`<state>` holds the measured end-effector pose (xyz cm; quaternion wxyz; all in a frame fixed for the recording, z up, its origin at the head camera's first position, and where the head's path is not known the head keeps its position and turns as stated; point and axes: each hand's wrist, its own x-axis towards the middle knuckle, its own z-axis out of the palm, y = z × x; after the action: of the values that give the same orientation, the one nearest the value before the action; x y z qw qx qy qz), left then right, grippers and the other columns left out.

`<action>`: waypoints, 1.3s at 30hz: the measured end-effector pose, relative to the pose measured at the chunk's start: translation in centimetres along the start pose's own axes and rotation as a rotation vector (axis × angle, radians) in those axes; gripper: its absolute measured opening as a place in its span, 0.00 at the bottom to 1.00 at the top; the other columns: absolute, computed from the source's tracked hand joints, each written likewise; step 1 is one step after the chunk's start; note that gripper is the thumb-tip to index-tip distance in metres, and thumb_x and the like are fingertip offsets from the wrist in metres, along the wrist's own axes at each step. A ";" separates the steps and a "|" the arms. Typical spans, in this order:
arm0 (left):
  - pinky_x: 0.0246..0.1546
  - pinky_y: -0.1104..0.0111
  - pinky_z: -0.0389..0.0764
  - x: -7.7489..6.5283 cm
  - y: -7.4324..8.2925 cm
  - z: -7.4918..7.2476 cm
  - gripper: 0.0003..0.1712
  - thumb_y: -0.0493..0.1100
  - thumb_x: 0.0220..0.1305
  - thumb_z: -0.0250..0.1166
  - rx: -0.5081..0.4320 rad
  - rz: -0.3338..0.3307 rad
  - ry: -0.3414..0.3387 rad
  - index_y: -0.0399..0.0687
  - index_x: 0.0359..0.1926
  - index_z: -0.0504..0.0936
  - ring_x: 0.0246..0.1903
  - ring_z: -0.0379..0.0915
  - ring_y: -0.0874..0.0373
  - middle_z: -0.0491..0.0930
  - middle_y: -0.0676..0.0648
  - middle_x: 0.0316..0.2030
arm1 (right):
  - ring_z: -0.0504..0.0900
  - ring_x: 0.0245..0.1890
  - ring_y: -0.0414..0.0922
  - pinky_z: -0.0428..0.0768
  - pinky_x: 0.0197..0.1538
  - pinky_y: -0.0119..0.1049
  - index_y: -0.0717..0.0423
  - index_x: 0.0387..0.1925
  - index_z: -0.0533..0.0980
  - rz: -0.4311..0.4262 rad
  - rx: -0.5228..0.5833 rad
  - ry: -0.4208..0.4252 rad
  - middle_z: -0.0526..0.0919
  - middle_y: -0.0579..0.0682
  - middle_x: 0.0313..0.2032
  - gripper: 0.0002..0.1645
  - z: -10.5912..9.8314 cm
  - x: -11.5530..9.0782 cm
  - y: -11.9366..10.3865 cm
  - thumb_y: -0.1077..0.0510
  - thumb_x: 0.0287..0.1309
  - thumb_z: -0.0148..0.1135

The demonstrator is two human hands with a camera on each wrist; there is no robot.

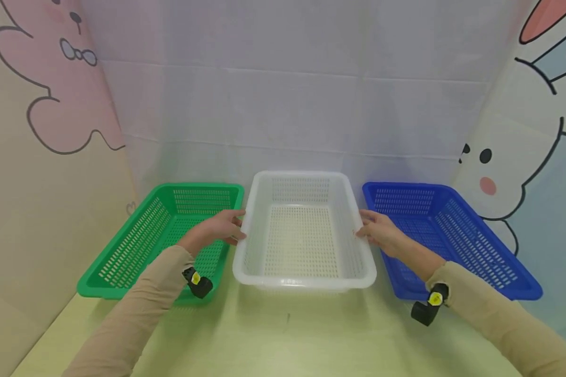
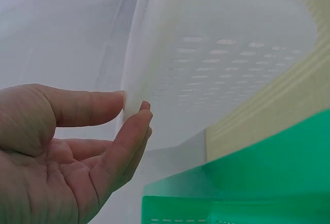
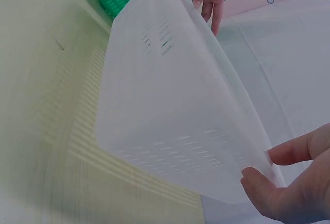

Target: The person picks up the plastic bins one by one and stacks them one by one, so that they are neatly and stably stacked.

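A white plastic basket with slotted sides and a perforated base stands out in the middle of the head view, with nothing inside it. My left hand pinches its left rim, thumb on top and fingers underneath, as the left wrist view shows on the white rim. On the opposite side, my right hand pinches the right rim between thumb and fingers. The right wrist view shows the basket's outer wall from below. Whether its base touches the table cannot be told.
A green basket stands at the left, partly under my left forearm. To the right is a blue basket, partly behind my right forearm. The pale table meets a white cloth backdrop, with cartoon-printed panels on both sides.
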<state>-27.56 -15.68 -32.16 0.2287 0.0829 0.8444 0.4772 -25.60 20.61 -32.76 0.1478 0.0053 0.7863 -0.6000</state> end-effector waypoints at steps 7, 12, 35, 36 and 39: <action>0.47 0.57 0.76 -0.9 0.6 -1.4 0.43 0.30 0.59 0.58 -0.027 0.033 0.034 0.41 0.70 0.44 0.52 0.68 0.43 0.63 0.33 0.58 | 0.59 0.62 0.59 0.61 0.62 0.50 0.65 0.68 0.40 -0.038 0.081 0.015 0.54 0.64 0.65 0.46 0.3 -0.7 -0.9 0.74 0.51 0.49; 0.47 0.57 0.76 -1.8 0.8 -2.2 0.42 0.31 0.59 0.58 -0.043 0.062 0.059 0.42 0.69 0.46 0.52 0.68 0.43 0.63 0.34 0.58 | 0.59 0.62 0.59 0.60 0.63 0.49 0.61 0.69 0.39 -0.043 0.098 0.032 0.51 0.63 0.66 0.47 0.9 -1.2 -1.7 0.74 0.51 0.48; 0.43 0.68 0.75 -7.4 1.0 -7.7 0.38 0.38 0.61 0.58 -0.112 0.256 0.145 0.39 0.69 0.50 0.41 0.73 0.68 0.66 0.46 0.54 | 0.57 0.65 0.50 0.61 0.63 0.44 0.55 0.70 0.40 -0.230 0.298 -0.084 0.49 0.53 0.69 0.47 4.3 -2.8 -5.6 0.75 0.53 0.48; 0.43 0.69 0.74 -7.6 0.9 -7.9 0.38 0.39 0.62 0.57 -0.116 0.263 0.149 0.39 0.69 0.49 0.42 0.73 0.68 0.68 0.50 0.52 | 0.57 0.65 0.50 0.62 0.62 0.43 0.55 0.70 0.41 -0.241 0.314 -0.084 0.49 0.53 0.69 0.47 4.5 -2.8 -5.7 0.75 0.53 0.48; 0.41 0.72 0.73 -8.0 0.5 -8.8 0.37 0.40 0.64 0.55 -0.175 0.274 0.163 0.36 0.68 0.48 0.42 0.72 0.70 0.72 0.61 0.46 | 0.57 0.65 0.50 0.66 0.60 0.40 0.56 0.70 0.44 -0.283 0.362 -0.099 0.50 0.53 0.68 0.44 5.3 -2.6 -6.0 0.74 0.54 0.48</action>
<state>-24.62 -25.08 -25.37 0.0987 0.1380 0.7961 0.5809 -23.00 14.34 -27.69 0.0971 -0.1080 0.6506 -0.7454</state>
